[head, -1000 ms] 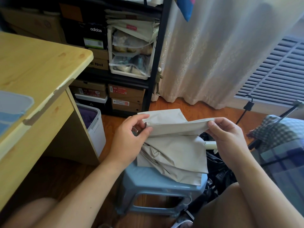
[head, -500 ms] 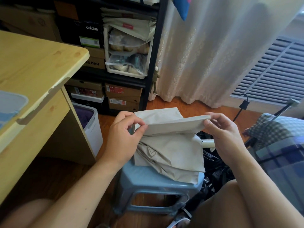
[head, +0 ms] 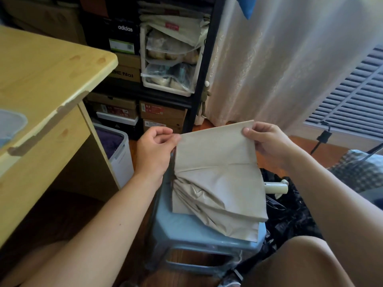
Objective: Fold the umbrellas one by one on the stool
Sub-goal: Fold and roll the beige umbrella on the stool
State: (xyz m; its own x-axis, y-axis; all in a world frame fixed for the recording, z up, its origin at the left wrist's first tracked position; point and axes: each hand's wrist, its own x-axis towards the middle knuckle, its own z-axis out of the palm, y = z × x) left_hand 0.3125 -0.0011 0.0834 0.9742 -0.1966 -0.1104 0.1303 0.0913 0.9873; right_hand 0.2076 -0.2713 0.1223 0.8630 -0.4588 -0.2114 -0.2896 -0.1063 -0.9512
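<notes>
A beige umbrella (head: pixel 217 183) lies collapsed on the light-blue plastic stool (head: pixel 192 233), its canopy bunched in pleats and its cream handle (head: pixel 276 187) sticking out to the right. My left hand (head: pixel 154 148) pinches the left corner of one flat canopy panel. My right hand (head: pixel 267 141) pinches the panel's right corner. The panel is stretched smooth and upright between both hands, above the rest of the fabric.
A wooden desk (head: pixel 41 83) stands at left with a white bin (head: pixel 116 148) beside it. Black shelving with shoe boxes (head: pixel 161 112) is behind the stool. A black umbrella heap (head: pixel 290 216) lies on the floor to the right, next to checked fabric (head: pixel 360 168). A curtain hangs behind.
Both hands lifted the pinched panel from a low, flat fold to an upright, taut sheet. The hands stayed at the same corners.
</notes>
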